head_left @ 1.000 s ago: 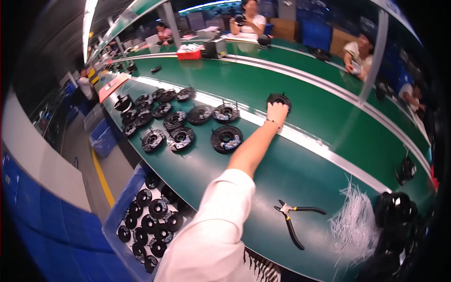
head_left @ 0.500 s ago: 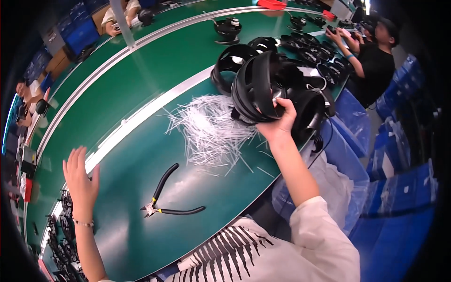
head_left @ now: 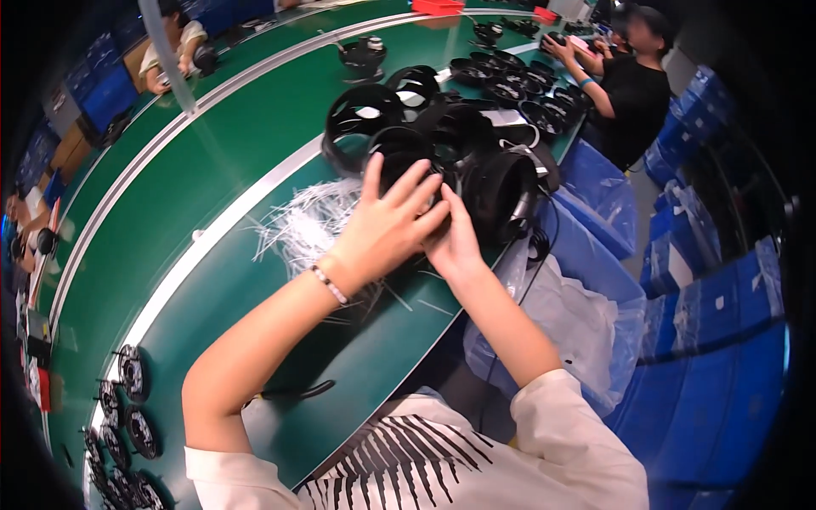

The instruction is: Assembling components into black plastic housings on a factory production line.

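Note:
Both my hands meet at a black ring-shaped plastic housing (head_left: 393, 153), among other black rings on the green table. My left hand (head_left: 382, 223) lies across it with fingers spread and bent over it. Close beside, my right hand (head_left: 455, 236) grips its near side; the fingertips are partly hidden. Thin white plastic strips (head_left: 306, 223) lie in a heap left of the hands, partly behind my left hand. Beneath my left forearm, one black handle of the cutting pliers (head_left: 310, 391) shows; the rest is hidden.
More black ring housings (head_left: 361, 115) stand behind the hands. Small black round parts (head_left: 132, 374) line the table's left end. Right of the table edge are blue bins (head_left: 586, 289) with plastic liners. A person (head_left: 629, 93) in black works at the far right.
My left hand has swung from the left side of the table to the black housing. The right hand has brought the housing lower and closer to the other rings. The view has shifted right.

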Available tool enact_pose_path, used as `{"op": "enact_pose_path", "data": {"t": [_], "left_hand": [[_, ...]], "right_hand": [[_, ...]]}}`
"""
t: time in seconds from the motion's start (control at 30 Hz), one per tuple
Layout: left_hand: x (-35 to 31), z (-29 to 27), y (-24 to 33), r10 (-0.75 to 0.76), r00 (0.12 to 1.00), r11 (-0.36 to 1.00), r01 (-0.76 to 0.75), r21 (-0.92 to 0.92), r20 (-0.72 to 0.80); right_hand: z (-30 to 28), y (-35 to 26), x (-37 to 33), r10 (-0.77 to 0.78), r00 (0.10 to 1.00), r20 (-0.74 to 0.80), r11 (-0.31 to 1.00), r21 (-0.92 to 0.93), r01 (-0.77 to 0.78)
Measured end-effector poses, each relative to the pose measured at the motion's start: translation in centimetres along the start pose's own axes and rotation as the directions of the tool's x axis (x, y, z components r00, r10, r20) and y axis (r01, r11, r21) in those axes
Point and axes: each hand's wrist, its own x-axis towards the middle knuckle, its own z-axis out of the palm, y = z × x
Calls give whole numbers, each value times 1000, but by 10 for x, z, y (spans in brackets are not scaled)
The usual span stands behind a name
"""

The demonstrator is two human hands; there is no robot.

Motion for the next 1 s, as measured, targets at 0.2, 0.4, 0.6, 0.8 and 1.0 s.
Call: {"op": "enact_pose_path", "data": {"t": [0.2, 0.4, 0.6, 0.8, 1.0], "left_hand": [[11, 6, -20, 12, 1000, 994, -12, -109, -1], [11, 4, -11, 84, 978, 987, -55, -150, 193], [18, -15, -10, 59, 998, 987, -57, -148, 10], [16, -30, -2, 24, 998, 986, -34, -162, -64], [18, -26, 10, 50, 996, 971, -67, -229, -78]], "right_hand": [[-16, 0, -40, -141, 972, 187, 970, -170, 173], [-37, -50, -103, -591, 371, 716, -325, -633, 703], [-19, -114, -18, -370, 632, 681, -688, -658, 305], [-12, -110, 7, -211, 774, 598, -745, -610, 268], [-6, -119, 13, -64, 866, 496, -717, -627, 306]]}}
